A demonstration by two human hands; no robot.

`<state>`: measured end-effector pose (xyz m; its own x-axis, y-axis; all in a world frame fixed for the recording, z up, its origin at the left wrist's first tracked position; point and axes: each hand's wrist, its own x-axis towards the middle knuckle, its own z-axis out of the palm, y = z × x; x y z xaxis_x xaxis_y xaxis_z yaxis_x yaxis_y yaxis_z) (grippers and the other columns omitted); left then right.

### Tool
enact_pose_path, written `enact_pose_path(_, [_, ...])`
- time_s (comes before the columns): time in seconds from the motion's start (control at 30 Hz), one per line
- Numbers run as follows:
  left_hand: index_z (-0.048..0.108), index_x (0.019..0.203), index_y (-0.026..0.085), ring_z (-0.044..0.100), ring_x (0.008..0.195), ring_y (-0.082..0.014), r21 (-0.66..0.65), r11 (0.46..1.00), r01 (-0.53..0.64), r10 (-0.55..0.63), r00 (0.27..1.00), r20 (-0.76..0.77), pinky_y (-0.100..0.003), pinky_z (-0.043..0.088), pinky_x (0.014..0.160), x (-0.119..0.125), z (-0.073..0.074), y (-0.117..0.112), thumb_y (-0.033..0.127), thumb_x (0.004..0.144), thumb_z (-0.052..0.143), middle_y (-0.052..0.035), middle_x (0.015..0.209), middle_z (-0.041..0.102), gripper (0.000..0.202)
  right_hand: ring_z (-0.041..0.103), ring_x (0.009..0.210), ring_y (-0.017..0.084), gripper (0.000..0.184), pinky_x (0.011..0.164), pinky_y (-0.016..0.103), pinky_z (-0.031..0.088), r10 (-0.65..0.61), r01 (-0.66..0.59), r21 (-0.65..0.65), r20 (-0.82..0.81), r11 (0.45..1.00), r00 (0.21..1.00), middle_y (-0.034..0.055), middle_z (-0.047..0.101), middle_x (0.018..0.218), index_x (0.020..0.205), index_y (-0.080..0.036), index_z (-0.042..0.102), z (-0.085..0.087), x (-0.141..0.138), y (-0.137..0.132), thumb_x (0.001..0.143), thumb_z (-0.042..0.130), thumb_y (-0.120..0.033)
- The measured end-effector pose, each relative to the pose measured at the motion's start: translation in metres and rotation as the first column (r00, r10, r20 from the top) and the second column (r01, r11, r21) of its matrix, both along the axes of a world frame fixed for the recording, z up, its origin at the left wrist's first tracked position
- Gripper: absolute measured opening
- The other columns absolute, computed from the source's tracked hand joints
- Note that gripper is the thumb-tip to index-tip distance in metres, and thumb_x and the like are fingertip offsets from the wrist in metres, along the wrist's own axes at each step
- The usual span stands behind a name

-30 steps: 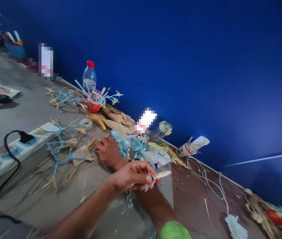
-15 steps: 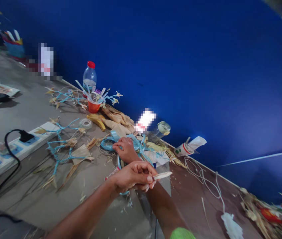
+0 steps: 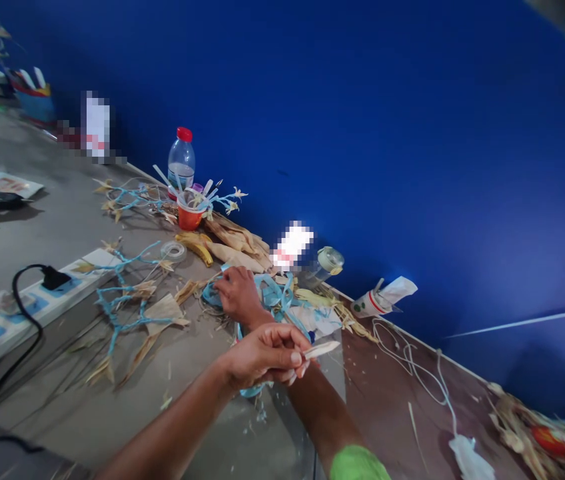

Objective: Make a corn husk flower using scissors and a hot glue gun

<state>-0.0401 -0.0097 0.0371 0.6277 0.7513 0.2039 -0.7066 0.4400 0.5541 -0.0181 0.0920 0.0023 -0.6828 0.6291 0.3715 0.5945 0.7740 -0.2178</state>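
My left hand (image 3: 265,353) reaches in from the lower left, closed in a pinch on a small pale strip of dried husk (image 3: 322,351) that points right. Behind it my right arm crosses over, its cuff green, and my right hand (image 3: 239,293) is at the heap of light-blue ribbon (image 3: 275,293). Its fingers are bent down against the left loop of the ribbon; whatever lies under the fingertips is hidden. Left of the hands lies a branch wrapped in blue (image 3: 117,327), with husk flowers on its ends. A roll of clear tape (image 3: 173,251) sits beyond it.
A white power strip (image 3: 42,307) with a black cable lies at left. Towards the blue wall stand a red-capped bottle (image 3: 182,160), a red cup (image 3: 190,217) of sticks, a clear jar (image 3: 330,262) and a white cup (image 3: 370,303). A white cord (image 3: 412,363) trails at right.
My right hand has shifted left and slightly up along the ribbon. My left hand, still pinching the husk strip, has moved slightly left.
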Motion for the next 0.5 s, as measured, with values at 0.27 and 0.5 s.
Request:
enact_pose_path(0.27, [0.063,0.078,0.012,0.034,0.034,-0.0013,-0.002,1.000,-0.012,0.012,1.000,0.014,-0.019,0.021,0.038,-0.002,0.005,0.001,0.028,0.068,0.075,-0.0012,0.059,0.060,0.023,0.058,0.075,0.015,0.016,0.073,0.028,0.046,-0.190,0.030,-0.272,-0.585,0.962,0.789,0.0021,0.064,0.080,0.081,-0.020,0.069,0.026,0.032,0.009,0.082,0.055,-0.026])
enact_pose_path(0.5, [0.061,0.074,0.013,0.033,0.036,-0.0024,-0.024,0.995,-0.092,0.091,0.994,-0.061,-0.021,0.022,0.042,-0.009,0.010,0.002,0.032,0.065,0.077,-0.0005,0.056,0.057,0.027,0.048,0.052,0.010,0.022,0.055,0.024,0.042,-0.433,0.045,-0.502,-0.691,0.863,0.579,-0.0023,0.058,0.062,0.083,-0.017,0.067,0.051,0.057,0.012,0.079,0.058,-0.036])
